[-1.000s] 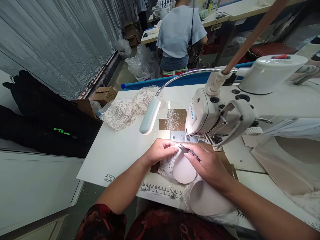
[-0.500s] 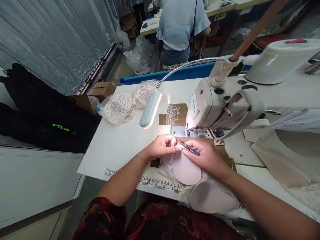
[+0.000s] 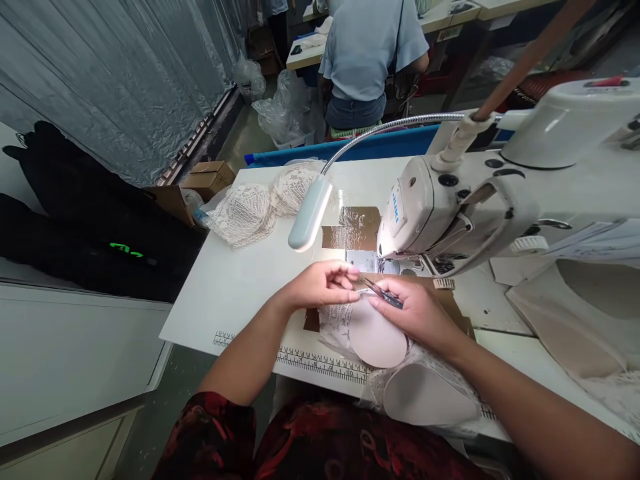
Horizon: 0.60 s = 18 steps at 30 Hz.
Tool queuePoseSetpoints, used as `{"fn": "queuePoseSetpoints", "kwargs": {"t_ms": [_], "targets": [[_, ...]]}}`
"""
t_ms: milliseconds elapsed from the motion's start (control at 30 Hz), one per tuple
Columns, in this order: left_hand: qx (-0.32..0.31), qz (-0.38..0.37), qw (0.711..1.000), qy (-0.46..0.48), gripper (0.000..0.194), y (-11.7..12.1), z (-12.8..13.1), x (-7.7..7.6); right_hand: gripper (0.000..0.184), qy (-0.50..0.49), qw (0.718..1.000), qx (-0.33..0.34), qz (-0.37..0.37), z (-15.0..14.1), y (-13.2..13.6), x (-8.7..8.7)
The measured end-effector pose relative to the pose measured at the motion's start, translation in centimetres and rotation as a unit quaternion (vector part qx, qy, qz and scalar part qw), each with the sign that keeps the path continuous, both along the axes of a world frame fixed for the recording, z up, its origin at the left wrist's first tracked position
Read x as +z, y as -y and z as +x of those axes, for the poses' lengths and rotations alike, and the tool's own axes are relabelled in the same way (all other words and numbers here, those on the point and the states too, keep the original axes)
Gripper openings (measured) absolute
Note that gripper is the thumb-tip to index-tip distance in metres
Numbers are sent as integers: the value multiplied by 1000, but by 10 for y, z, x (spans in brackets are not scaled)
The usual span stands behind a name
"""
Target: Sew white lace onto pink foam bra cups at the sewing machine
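Observation:
My right hand [image 3: 413, 310] is closed around a pair of dark thread snips [image 3: 385, 293], whose pointed tips reach toward my left hand. Its thumb also presses on the upper edge of a bra [image 3: 379, 330] with pale pink padded cups and white lace. My left hand [image 3: 327, 285] is loosely open, thumb and fingers apart, with the thumb tip at the bra's top edge. One cup lies on the table below my hands; the second cup [image 3: 430, 393] hangs over the front edge near my lap.
Right behind my hands stands a white sewing machine [image 3: 407, 207]. A lamp [image 3: 310, 213] on a bendy neck hangs left of it. Lace cups [image 3: 245, 213] are stacked at the table's back left. More pale fabric [image 3: 565, 320] lies at right. A person in light blue [image 3: 373, 53] sits beyond.
My left fingers have come apart from their pinch at the bra's edge, and the hand has shifted slightly left. The snips stay in my right hand. The whole view has shifted a little.

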State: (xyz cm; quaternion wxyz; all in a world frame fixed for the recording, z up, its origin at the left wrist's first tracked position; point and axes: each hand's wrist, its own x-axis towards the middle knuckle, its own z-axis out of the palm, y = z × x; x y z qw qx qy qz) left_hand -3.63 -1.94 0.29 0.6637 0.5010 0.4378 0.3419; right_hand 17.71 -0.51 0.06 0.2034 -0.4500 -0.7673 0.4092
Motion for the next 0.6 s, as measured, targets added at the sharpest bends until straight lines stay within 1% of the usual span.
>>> {"fn": "queuePoseSetpoints", "kwargs": {"t_ms": [33, 67, 100, 233, 300, 433, 533, 600], "targets": [[-35, -2, 999, -1, 30, 1, 2, -2, 24, 0, 1000, 0, 1, 0, 0, 0], [-56, -5, 998, 6, 26, 1, 4, -3, 24, -1, 1000, -2, 3, -1, 0, 1], [-62, -10, 998, 18, 25, 1, 4, -4, 24, -2, 1000, -5, 6, -1, 0, 1], [-17, -59, 995, 76, 26, -1, 3, -5, 24, 3, 1000, -10, 19, -2, -1, 1], [-3, -79, 993, 82, 28, -3, 1, -4, 24, 8, 1000, -11, 24, -2, -1, 1], [18, -78, 995, 60, 30, -4, 0, -2, 23, 22, 999, -13, 24, -2, -1, 0], [39, -75, 995, 56, 30, -4, 2, -2, 22, 14, 1000, -16, 12, 0, -1, -6], [54, -67, 994, 66, 29, -5, 2, -3, 28, 1, 1000, -31, -3, 4, -2, -12]]}}
